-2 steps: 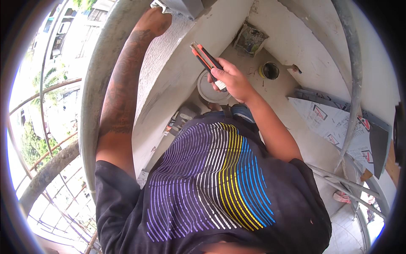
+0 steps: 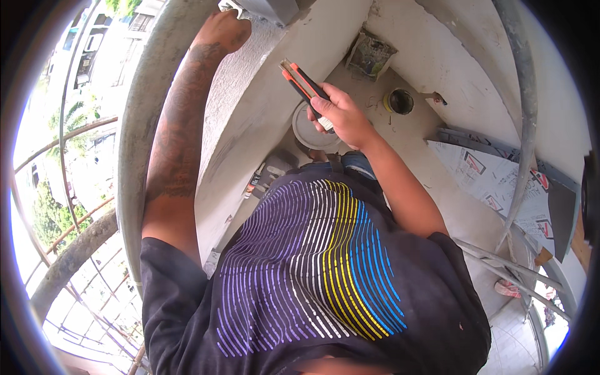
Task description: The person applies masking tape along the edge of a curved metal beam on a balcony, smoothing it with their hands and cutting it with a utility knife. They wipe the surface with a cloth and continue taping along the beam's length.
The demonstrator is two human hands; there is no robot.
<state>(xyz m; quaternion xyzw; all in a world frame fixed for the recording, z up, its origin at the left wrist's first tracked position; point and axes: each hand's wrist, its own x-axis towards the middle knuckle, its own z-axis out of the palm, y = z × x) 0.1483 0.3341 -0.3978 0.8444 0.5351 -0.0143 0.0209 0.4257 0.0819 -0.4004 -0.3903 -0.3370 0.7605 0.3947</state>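
My right hand [image 2: 344, 115] is closed around an orange and black utility knife [image 2: 304, 87], its tip pointing up and to the left. The thumb presses along the handle. At the top left, my left hand [image 2: 224, 31] is closed high on the wall, with its fingertips by a small white piece [image 2: 232, 7]. What the fingers hold there is mostly hidden by the hand. Right beside that hand sits a grey box-like metal piece [image 2: 275, 9] on the ledge of the rough white wall [image 2: 240, 78].
Below stand a round pale lid [image 2: 306, 128], a dark-mouthed can [image 2: 400, 102] and a grimy square container [image 2: 370, 56]. Film-covered grey panels [image 2: 494, 172] lean at the right. A curved pipe [image 2: 524, 94] crosses there. A thick scaffold pipe [image 2: 140, 125] runs beside my left arm.
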